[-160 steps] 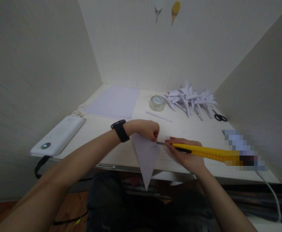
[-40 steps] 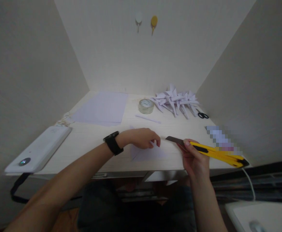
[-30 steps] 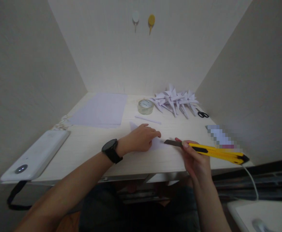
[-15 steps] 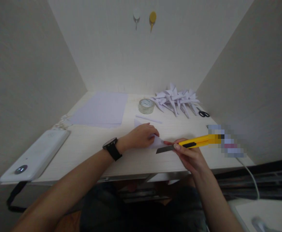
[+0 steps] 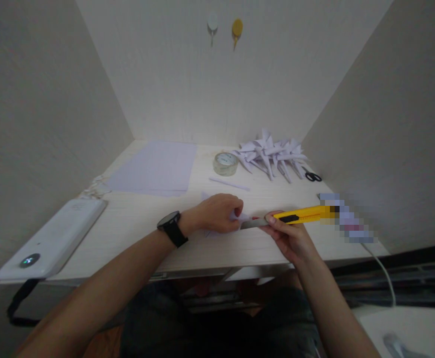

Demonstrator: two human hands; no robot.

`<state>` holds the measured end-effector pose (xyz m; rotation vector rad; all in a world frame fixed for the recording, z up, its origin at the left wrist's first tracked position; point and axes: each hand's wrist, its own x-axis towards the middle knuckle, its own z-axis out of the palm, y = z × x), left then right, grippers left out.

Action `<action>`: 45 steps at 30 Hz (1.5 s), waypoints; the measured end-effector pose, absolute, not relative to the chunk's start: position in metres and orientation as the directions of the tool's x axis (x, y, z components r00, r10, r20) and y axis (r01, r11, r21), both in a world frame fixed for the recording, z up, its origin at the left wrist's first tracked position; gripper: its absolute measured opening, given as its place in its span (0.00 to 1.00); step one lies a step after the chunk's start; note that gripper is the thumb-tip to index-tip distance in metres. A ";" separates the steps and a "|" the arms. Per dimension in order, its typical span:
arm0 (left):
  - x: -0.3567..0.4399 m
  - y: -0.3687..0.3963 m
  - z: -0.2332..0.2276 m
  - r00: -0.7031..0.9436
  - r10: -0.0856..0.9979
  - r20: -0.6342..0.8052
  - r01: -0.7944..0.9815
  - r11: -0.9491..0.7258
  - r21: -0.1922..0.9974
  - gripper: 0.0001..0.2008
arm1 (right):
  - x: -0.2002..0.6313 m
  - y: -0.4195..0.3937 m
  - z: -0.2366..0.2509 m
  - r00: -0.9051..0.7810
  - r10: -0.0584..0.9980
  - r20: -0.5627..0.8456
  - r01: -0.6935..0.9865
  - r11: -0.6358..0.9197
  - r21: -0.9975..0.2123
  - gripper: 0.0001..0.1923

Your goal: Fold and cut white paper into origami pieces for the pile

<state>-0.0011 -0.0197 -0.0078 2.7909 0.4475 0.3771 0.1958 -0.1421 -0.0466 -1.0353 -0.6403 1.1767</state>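
Note:
My left hand, with a black watch on its wrist, is closed on a piece of white paper. Most of this paper is hidden under the hand, and a corner shows beyond it. In my right hand is a yellow utility knife, gripped near the front of its handle. Its bare blade points left, with the tip at the paper beside my left fingers. Whether the blade touches the paper I cannot tell. Just behind my left hand lies a thin rolled paper stick.
A roll of clear tape stands by a pile of folded paper pinwheels. Black-handled scissors lie to their right. White sheets rest at the back left, near a white device. Walls enclose the desk.
The knife blade has shifted slightly left and up, its tip now at the paper. My left hand has turned a little over the paper. The view has moved slightly.

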 end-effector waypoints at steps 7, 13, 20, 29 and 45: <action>0.001 -0.019 -0.010 0.920 0.352 0.171 0.270 -0.887 0.376 0.25 | 0.206 -0.141 -0.051 0.246 0.964 -0.104 -0.529 0.044 -0.847 0.12; 0.006 -0.021 -0.017 0.916 0.316 0.248 0.213 -0.906 0.365 0.24 | 0.207 -0.141 -0.051 0.232 0.964 -0.128 -0.577 0.031 -0.816 0.12; 0.006 -0.029 -0.019 0.914 0.264 0.307 0.148 -0.923 0.354 0.07 | 0.207 -0.144 -0.049 0.252 0.962 -0.107 -0.550 0.051 -0.833 0.13; 0.006 -0.030 -0.019 0.929 0.233 0.289 0.145 -0.944 0.295 0.05 | 0.223 -0.157 -0.047 0.528 0.837 0.140 -0.112 0.232 -0.966 0.13; 0.005 -0.033 -0.011 0.947 0.189 0.261 0.152 -0.976 0.157 0.07 | 0.227 -0.158 -0.044 0.318 0.888 0.331 0.427 0.177 -0.887 0.09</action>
